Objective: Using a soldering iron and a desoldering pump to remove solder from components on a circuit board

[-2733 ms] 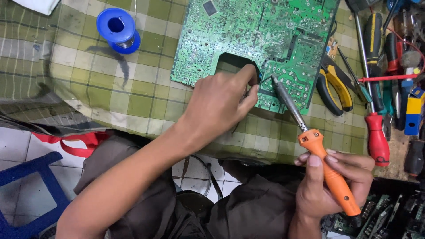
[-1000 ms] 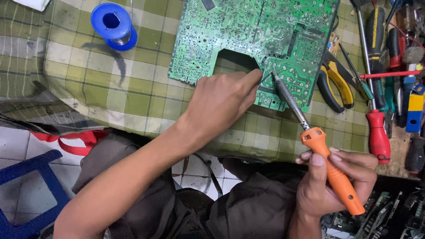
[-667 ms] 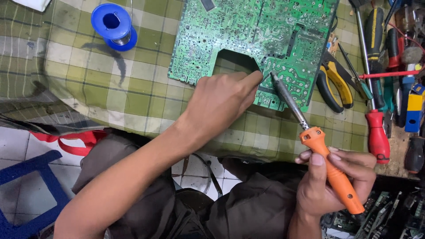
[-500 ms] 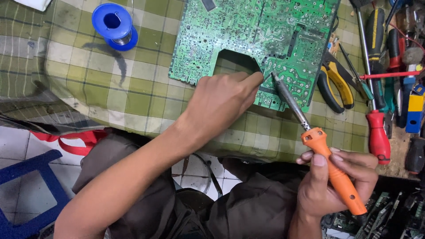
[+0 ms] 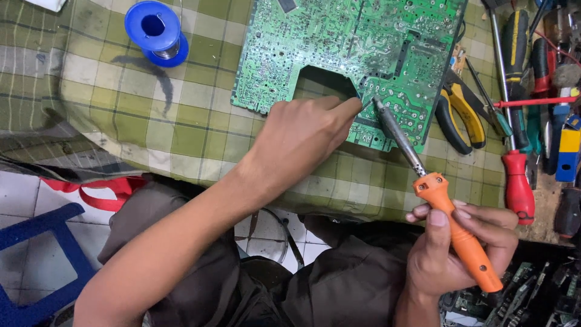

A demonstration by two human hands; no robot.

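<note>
Left hand (image 5: 302,136) fingers pinch thin solder wire (image 5: 367,104) onto circuit board (image 5: 357,54); right hand (image 5: 451,248) fingers grip soldering iron (image 5: 439,194). Hot tip beside left fingertips; a slip likely burns them.

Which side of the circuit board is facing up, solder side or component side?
Solder side up: the green circuit board lies flat on the checked cloth, showing traces and solder joints, hardly any parts.

bare forearms, no sleeves or gloves, dark olive-brown trousers (image 5: 339,290).
</note>
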